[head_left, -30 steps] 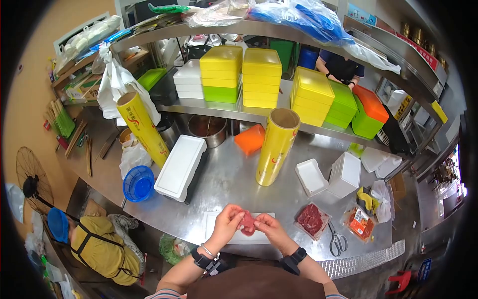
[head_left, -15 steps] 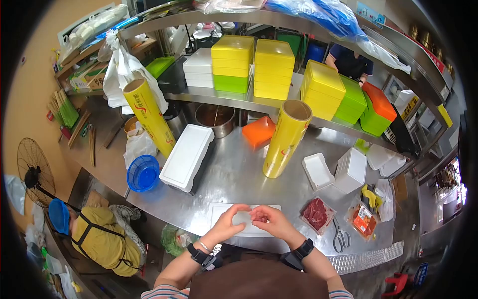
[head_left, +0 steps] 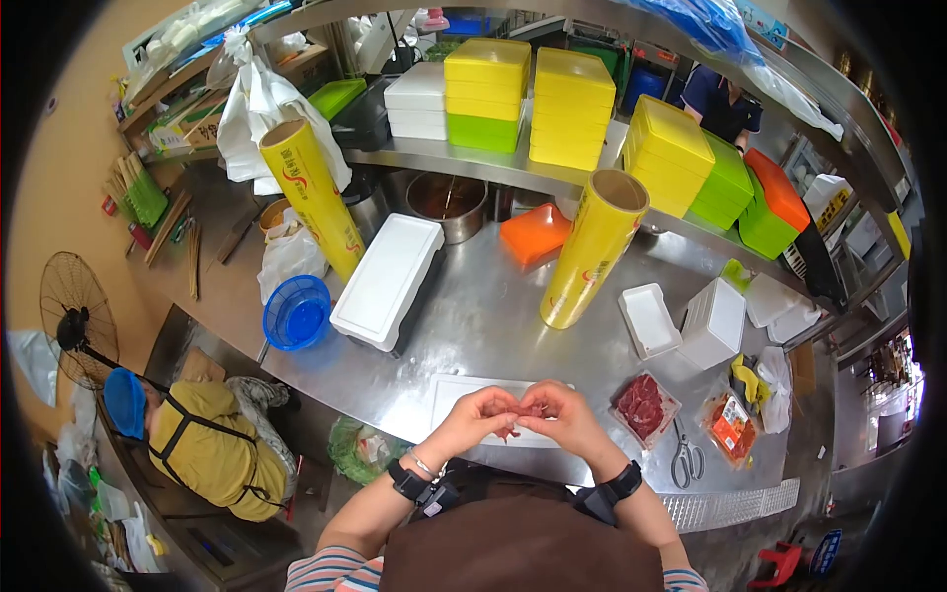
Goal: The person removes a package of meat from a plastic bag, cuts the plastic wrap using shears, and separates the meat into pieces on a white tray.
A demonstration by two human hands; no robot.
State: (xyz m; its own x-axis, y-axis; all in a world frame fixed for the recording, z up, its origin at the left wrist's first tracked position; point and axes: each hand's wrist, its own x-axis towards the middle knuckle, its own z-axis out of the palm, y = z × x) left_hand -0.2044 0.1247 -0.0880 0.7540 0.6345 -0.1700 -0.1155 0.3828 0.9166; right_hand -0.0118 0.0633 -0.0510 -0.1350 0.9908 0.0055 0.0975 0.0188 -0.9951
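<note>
My left hand (head_left: 473,418) and my right hand (head_left: 566,418) meet over a white board (head_left: 452,389) at the table's front edge. Their fingers pinch a small strip of raw red meat (head_left: 507,432), which dangles a little between them; the fingers partly hide it. To the right of my right hand lies a clear tray of raw red meat (head_left: 643,407). A pair of grey-handled scissors (head_left: 683,460) rests beside that tray. Farther right is a packet of reddish food with an orange label (head_left: 732,430).
On the steel table (head_left: 473,306) stand a long white-lidded container (head_left: 390,276), a blue basket (head_left: 298,314), an upright yellow film roll (head_left: 595,249) and white boxes (head_left: 712,324). Stacked yellow boxes (head_left: 570,109) line the shelf. A person in yellow (head_left: 212,444) is bent over at left.
My hands have come together, with red meat now showing between the fingers. The view has shifted slightly, so the table and shelf sit higher and farther right.
</note>
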